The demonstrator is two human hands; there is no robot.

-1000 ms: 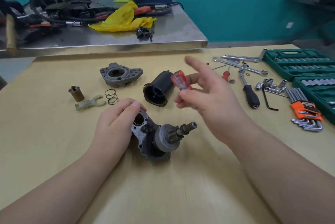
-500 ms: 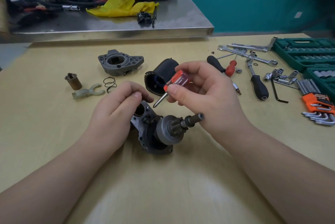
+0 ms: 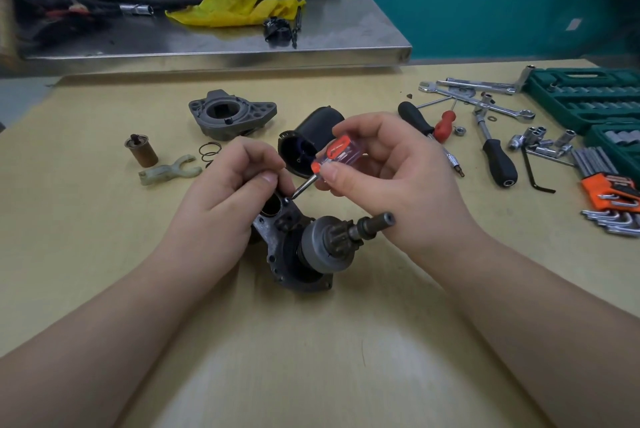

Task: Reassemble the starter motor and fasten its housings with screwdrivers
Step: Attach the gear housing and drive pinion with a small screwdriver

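Observation:
The partly built starter motor lies on the yellow table, pinion shaft pointing right. My left hand grips its housing from the left, fingers curled at its top edge. A stubby screwdriver with a clear and red handle is pinched in my right hand; its tip meets a screw on the housing beside my left fingertips. The black cylindrical casing lies just behind the hands. Farther back sits the grey end housing.
A brass plunger, a pale fork lever and a spring lie at the left. Screwdrivers, wrenches, sockets, hex keys and green tool cases fill the right. A cluttered steel bench stands behind.
My right hand turned the screwdriver from held up to tip down and lowered it onto the housing screw. My view moved closer. The left hand kept its hold on the motor.

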